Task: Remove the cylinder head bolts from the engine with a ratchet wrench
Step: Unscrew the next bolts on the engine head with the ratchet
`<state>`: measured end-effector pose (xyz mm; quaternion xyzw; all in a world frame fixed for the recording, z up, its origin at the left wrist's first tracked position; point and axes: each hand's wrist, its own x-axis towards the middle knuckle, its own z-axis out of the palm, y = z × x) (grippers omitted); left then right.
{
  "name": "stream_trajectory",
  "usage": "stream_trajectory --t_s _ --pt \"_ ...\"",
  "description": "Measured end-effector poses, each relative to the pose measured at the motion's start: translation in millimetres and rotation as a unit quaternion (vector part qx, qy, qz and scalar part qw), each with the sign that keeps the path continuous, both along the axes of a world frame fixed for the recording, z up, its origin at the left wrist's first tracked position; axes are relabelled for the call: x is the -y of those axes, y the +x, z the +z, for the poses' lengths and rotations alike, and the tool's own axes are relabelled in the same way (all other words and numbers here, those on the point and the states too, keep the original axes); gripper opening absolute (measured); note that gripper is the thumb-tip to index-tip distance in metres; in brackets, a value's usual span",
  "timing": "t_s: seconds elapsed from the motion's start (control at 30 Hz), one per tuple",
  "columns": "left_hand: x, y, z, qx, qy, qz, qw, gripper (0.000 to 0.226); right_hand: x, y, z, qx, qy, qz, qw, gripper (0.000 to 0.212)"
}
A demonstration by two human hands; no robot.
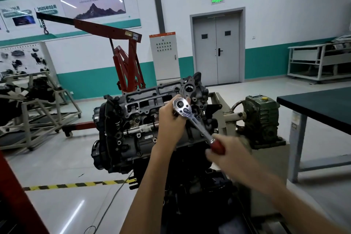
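Fingers [187, 99] around ratchet wrench [198, 124], above engine [131, 138]

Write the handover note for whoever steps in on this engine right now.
Hands: the left hand is wrapped round the head of the ratchet wrench, holding it at the cylinder head. The right hand grips the wrench's red handle.
Things: the engine sits on its stand, with the cylinder head exposed.
Done: cannot tell. No loose bolts are in view.
Left: the left hand hides whether the wrench is seated on a bolt. Check that, then work through the head bolts.
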<state>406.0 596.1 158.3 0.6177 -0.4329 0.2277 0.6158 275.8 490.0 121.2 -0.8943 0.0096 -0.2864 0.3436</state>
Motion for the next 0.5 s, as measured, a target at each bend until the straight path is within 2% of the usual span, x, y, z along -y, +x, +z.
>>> stream_trajectory --t_s 0.07,0.13,0.2,0.27,0.33,0.4,0.5 --pt "4.2 0.7 -0.2 -0.011 -0.028 0.005 1.000 0.040 -39.0 1.1 -23.3 0.020 0.118 0.039 0.992 0.029" --pt "3.0 1.4 -0.2 -0.003 -0.043 -0.005 0.999 0.040 -74.0 8.7 -34.6 0.023 0.241 0.107 0.964 0.023" --pt "-2.1 2.4 -0.1 0.009 -0.024 -0.012 1.000 0.039 -86.6 12.2 -38.7 0.016 0.275 0.120 0.954 0.019" --pt "-7.3 2.6 2.1 0.007 0.013 -0.009 1.000 0.039 -65.0 9.0 -31.8 -0.004 0.200 0.085 0.976 0.022" --pt "-11.7 4.9 4.6 -0.001 0.048 -0.019 0.999 0.040 -21.9 2.5 -11.9 -0.030 0.080 0.058 0.995 0.030" --pt "-12.8 6.5 8.2 0.006 0.070 -0.021 0.997 0.039 23.5 -1.0 21.6 -0.067 -0.032 0.053 0.996 0.030" --pt "-9.7 3.5 7.4 0.011 0.063 -0.005 0.998 0.025 55.2 0.8 52.1 -0.044 -0.169 -0.005 0.985 0.019"
